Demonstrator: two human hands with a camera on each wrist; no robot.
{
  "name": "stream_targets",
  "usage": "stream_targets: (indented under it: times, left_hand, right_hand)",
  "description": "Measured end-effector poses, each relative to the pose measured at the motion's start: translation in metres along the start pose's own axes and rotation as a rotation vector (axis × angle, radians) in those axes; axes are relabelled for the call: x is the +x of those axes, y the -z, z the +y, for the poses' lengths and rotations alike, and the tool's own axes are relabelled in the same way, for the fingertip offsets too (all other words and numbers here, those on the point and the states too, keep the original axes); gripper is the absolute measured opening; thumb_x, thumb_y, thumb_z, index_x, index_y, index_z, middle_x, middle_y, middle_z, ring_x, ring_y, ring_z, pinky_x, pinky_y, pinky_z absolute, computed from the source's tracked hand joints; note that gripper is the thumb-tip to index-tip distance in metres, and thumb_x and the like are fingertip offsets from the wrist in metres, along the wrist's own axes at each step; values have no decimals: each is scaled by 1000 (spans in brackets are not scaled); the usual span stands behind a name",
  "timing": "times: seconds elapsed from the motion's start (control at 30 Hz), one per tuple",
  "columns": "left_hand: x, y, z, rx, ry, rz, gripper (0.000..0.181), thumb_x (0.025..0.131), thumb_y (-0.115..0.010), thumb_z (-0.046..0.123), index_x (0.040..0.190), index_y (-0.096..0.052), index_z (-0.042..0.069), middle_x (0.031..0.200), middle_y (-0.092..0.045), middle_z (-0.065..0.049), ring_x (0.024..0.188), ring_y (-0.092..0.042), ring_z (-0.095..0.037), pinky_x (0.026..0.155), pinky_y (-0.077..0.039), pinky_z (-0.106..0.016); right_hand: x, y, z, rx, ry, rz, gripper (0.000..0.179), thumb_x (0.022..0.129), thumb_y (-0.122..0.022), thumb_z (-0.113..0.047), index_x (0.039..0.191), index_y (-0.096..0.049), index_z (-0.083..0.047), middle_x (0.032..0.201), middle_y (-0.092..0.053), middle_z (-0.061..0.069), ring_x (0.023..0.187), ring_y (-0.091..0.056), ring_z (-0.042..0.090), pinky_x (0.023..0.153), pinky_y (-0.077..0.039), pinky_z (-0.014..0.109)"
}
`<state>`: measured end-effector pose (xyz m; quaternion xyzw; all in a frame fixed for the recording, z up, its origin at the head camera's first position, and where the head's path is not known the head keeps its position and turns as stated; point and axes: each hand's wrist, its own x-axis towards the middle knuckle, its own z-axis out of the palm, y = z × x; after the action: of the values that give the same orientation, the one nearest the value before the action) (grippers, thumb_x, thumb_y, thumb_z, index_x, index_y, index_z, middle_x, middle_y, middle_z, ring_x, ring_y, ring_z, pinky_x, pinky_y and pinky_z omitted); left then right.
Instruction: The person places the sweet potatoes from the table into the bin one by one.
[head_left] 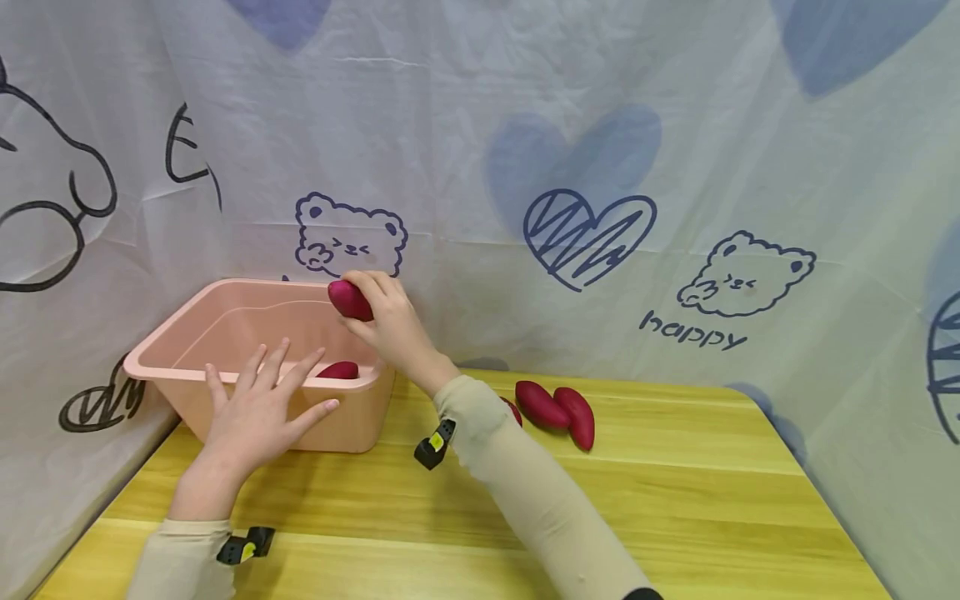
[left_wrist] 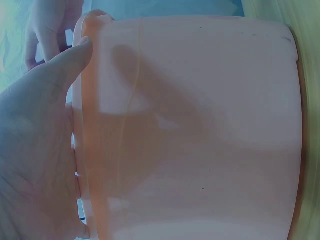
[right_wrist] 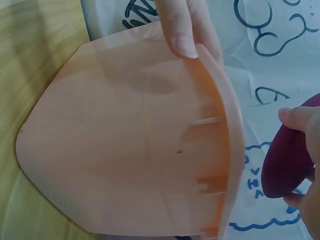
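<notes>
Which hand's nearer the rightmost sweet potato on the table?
Right. The right hand is left of that sweet potato, by the pink bin; the left hand is farther left, at the bin's front.

magenta tuber (head_left: 348,299) above pink tub (head_left: 358,422)
</notes>
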<state>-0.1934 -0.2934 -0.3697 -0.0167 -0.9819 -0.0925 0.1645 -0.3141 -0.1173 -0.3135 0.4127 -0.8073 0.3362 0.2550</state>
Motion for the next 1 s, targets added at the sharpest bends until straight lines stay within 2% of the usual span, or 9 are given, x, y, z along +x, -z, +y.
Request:
stream_targets:
  times: [0.1,0.23,0.57,0.67,0.77,1.0]
  left_hand:
    - [0,0,1,-1,-3,-2,76,88,-44,73,152,-31,35,161,-21,-21,146,-14,-48,103,22,-76]
    - [-1,0,0,-3,-6,5,75,88,-45,73,152,-31,35,160,-22,-21,147,-14,-48,103,22,-77]
    - [1,0,0,-1,-5,15,75,88,-46,73,152,-31,36,161,-22,-21,147,-15,-47,104,22,-75]
    - [0,0,0,2,-9,15,75,88,-45,72,152,-30,36,160,-23,-21,146,-15,-47,103,22,-76]
    - [1,0,1,3,-9,10,75,88,-45,73,152,-29,37,160,-22,-21,146,-15,-47,103,23,-76]
    - [0,0,1,-1,-4,6,75,88,-45,73,152,-30,37,161,-22,-21,146,-15,-48,103,23,-75]
  right_hand:
    - [3,-7,4,-15,-8,-9,50,87,-74,-20,132,-55,-12,131,-59,7,119,-55,21,104,-48,28]
    - [5,-16,9,-35,-10,-25,49,86,-75,-22,131,-55,-13,129,-61,6,118,-58,19,106,-44,36]
    - [6,-30,15,-39,-78,-118,55,88,-73,-24,137,-50,-13,136,-58,5,126,-52,19,113,-32,45]
    - [4,-32,16,-29,-93,-150,54,90,-71,-23,138,-48,-13,137,-56,4,128,-50,19,114,-36,37]
    - [2,-35,18,-8,-118,-172,53,90,-70,-20,138,-48,-14,138,-54,5,128,-49,18,109,-44,29]
    - [0,-39,20,-28,-127,-190,56,91,-70,-20,140,-45,-14,139,-52,6,128,-49,18,107,-47,29]
